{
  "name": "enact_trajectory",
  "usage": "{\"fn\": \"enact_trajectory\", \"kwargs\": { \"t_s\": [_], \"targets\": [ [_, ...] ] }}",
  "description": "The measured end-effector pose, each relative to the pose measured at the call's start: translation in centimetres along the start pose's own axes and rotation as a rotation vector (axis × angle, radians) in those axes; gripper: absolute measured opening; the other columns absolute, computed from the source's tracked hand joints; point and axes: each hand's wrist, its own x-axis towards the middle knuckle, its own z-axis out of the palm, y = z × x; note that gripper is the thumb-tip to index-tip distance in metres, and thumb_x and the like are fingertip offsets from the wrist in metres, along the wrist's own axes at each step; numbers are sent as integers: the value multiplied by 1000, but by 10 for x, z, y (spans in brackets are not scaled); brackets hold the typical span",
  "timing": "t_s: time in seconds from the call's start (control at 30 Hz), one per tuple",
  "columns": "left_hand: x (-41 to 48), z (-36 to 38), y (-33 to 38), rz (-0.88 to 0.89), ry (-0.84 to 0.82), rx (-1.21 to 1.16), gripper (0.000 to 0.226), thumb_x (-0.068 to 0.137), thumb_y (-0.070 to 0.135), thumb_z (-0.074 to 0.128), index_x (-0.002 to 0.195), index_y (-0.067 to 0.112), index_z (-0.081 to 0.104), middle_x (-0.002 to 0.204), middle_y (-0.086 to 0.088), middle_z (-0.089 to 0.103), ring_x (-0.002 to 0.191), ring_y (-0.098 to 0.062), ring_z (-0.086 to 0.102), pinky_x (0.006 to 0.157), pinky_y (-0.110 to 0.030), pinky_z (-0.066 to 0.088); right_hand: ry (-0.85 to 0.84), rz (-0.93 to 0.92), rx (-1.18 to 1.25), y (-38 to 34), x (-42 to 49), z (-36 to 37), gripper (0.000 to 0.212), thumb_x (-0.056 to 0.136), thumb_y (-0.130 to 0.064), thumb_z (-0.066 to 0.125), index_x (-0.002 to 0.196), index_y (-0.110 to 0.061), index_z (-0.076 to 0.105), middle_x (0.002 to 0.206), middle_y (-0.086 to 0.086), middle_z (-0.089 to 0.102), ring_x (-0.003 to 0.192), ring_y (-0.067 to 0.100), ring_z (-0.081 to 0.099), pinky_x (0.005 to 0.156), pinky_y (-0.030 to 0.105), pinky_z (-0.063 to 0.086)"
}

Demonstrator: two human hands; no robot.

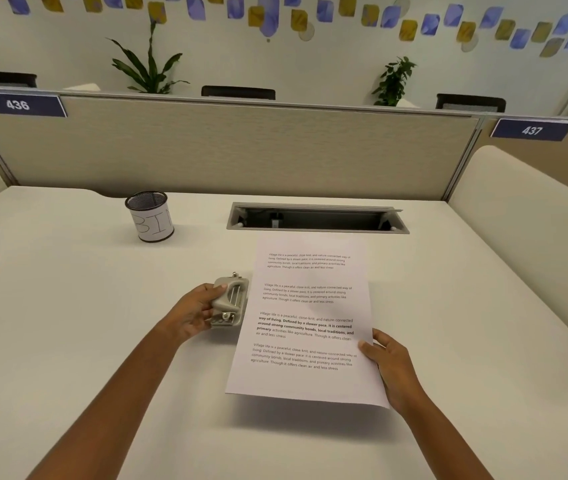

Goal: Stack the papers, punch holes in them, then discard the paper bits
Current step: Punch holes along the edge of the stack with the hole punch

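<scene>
One wide-angle camera, worn on the head, looks forward and down at close range on the left hand [195, 311] and right hand [392, 363] over the flat off-white desk top [68, 306], beige fabric partition panel [241, 150] beyond.

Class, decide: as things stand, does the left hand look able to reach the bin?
Probably yes: nothing stands between the left hand and the bin, though it grips the punch.

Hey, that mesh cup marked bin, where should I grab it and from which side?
Grip the mesh cup round its wall at mid-height, coming from the near side. It stands upright and its straight sides suit a wrap; the left hand is nearer, though it holds the hole punch.
</scene>
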Motion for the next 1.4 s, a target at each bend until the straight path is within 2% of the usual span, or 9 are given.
{"fn": "enact_trajectory", "kwargs": {
  "t_s": [0.2, 0.33, 0.47, 0.53, 0.67, 0.8, 0.97, 1.27, 1.4],
  "targets": [
    [-1, 9, -2, -2, 5, 18, 24, 87, 21, 59, 67, 20, 46, 68, -3, 55, 49, -11, 56, 51, -23, 46, -16, -12, -29, -1, -1, -3, 23, 88, 1, 52, 95, -16, 65, 84, 1, 75, 71, 22, 71, 65, 32, 60],
    [-1, 14, -2, -5, 5, 17, 25, 86, 21, 59, 66, 20, 46, 49, 3, 58, 40, -8, 51, 53, -25, 37, -14, -33, -45, -2, 0, -2, 24, 87, 2, 52, 92, -18, 65, 78, -3, 76, 66, 18, 71, 63, 30, 59],
    [-2, 18, -4, -2, 8, -8, 23, 86, 20, 60, 67, 20, 48, 58, 0, 55, 44, -11, 51, 50, -22, 46, -23, -46, -52, -5, 0, -3, 24, 88, 2, 52, 93, -17, 65, 77, -3, 76, 66, 16, 72, 62, 27, 59],
    [-2, 20, -5, 5, 11, -23, 22, 85, 20, 61, 67, 20, 49, 61, -2, 56, 45, -12, 55, 56, -25, 46, -21, -43, -49, -6, -1, -4, 24, 87, 2, 52, 95, -17, 65, 80, -2, 76, 66, 16, 72, 61, 26, 60],
    [-3, 24, -6, 25, -11, -18, 20, 86, 21, 59, 69, 20, 48, 70, -3, 53, 62, -17, 52, 57, -26, 49, -36, -39, -74, -8, -2, -5, 25, 88, 2, 52, 93, -19, 65, 78, -4, 77, 66, 16, 72, 59, 25, 59],
    [-6, 30, -6, 28, -46, 4, 20, 87, 20, 58, 68, 20, 50, 71, -1, 55, 55, -12, 59, 45, -21, 53, -38, -42, -85, -9, -4, -4, 24, 88, 1, 52, 93, -17, 66, 77, -3, 77, 67, 17, 72, 61, 27, 59],
    [-8, 33, -5, 21, -56, 9, 12, 87, 20, 58, 76, 20, 53, 79, -4, 57, 68, -18, 57, 48, -23, 54, -38, -42, -87, -12, -7, -6, 25, 87, 2, 52, 93, -18, 66, 75, -3, 77, 65, 16, 72, 58, 26, 59],
    [-10, 34, -9, 10, -68, -22, 4, 87, 19, 58, 82, 18, 57, 80, -7, 60, 66, -19, 59, 45, -21, 53, 34, -48, -94, -17, -12, -6, 22, 87, 2, 53, 98, -14, 65, 83, 5, 73, 60, 14, 69, 59, 25, 57],
    [-10, 32, -12, 16, -61, -32, 7, 86, 22, 59, 80, 19, 55, 79, -6, 60, 65, -18, 60, 50, -22, 50, 69, -48, -95, -19, -14, -7, 23, 87, 2, 53, 103, -12, 63, 88, 9, 72, 69, 24, 67, 67, 31, 55]
  ]
}}
